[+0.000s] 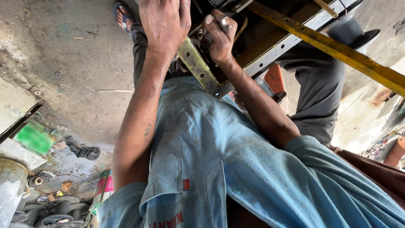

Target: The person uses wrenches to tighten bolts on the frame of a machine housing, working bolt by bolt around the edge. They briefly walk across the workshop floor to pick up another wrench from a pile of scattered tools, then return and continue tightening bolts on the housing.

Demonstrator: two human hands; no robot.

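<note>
Left hand [165, 23]: back of the hand toward the camera, fingers curled down over the top end of the brass-coloured metal bracket [197, 67]; whether it grips or only presses cannot be told, since the fingertips are hidden.
Right hand [219, 38]: closed in a fist around a slim metal tool [224, 23], whose grey tip shows above the thumb; the fist sits just beside the bracket, against the dark inside of the frame.
Bracket: a flat, worn strip with small holes, running on a slant from under the left hand down to a corner near the chest, where it meets the grey metal frame [276, 44].
Frame: a pale perforated rail reaching toward the upper right edge, with a yellow bar [337, 48] lying across above it.
Clothing: a dusty light-blue shirt [219, 160] fills the lower middle; grey trousers [316, 88] show at the right.
Floor [71, 63]: stained concrete; a foot in a blue sandal [123, 16] rests near the top, a dark rag [83, 151] lies at the lower left, beside a green plate [33, 138] and rusty metal parts [46, 202].
</note>
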